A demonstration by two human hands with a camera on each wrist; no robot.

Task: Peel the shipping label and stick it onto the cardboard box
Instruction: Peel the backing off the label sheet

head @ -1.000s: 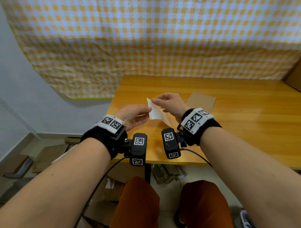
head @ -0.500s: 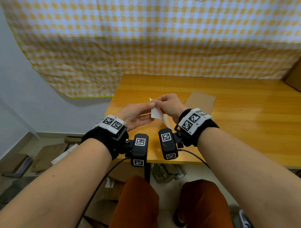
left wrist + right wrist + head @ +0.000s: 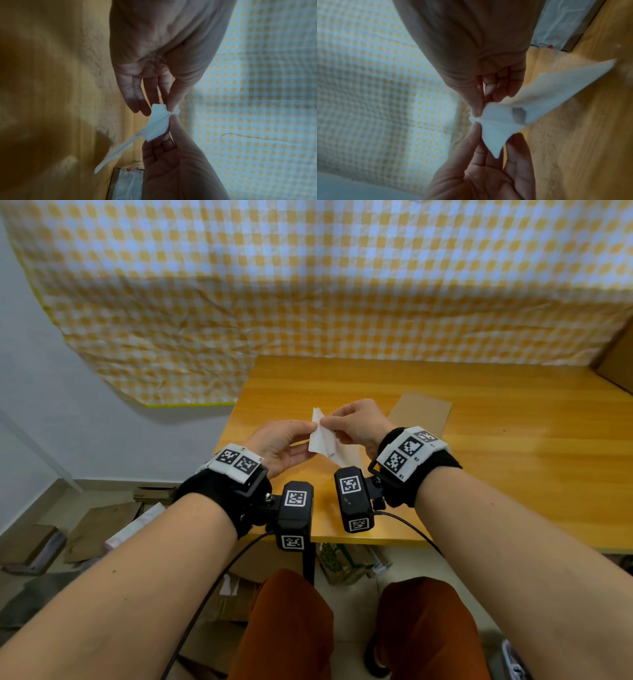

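A white shipping label [image 3: 322, 438] is held in the air above the near edge of a wooden table [image 3: 513, 440], pinched at one corner between the left hand [image 3: 279, 446] and the right hand [image 3: 356, 424], whose thumb and forefinger tips meet at the same spot. The sheet is seen splitting there into two layers, so the peel is judged to be only just begun. The step is best done by each layer being kept pinched close to the split and drawn apart slowly, so that the label is not creased or stuck to itself. A flat piece of brown cardboard [image 3: 421, 416], taken to be the box, lies on the table just behind the right hand; nothing is seen on it.
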